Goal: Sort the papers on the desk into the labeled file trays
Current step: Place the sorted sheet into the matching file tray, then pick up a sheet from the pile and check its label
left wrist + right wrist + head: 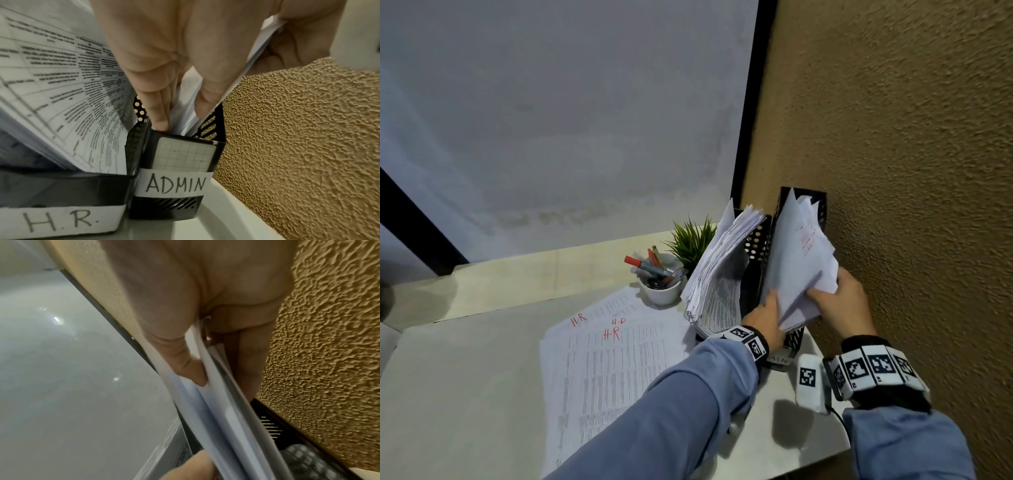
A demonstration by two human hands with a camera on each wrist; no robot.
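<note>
Two black file trays stand at the desk's right end by the wall. The right one, labelled ADMIN [174, 183], holds a bundle of white sheets [798, 267] with red writing. My left hand [774, 308] grips the bundle's lower left edge, fingers reaching into the tray mouth [162, 123]. My right hand [825, 294] pinches the same bundle's right edge, thumb [185, 361] in among the sheets. The H.R. tray [61, 219] beside it carries a thick printed stack [719, 274] that leans left. Several printed pages marked HR in red [613, 359] lie on the desk.
A white cup of pens [659, 291] and a small green plant [691, 240] stand behind the trays. The textured tan wall [893, 171] runs close along the right of the ADMIN tray. A white tagged device [810, 380] lies near the desk's front right edge.
</note>
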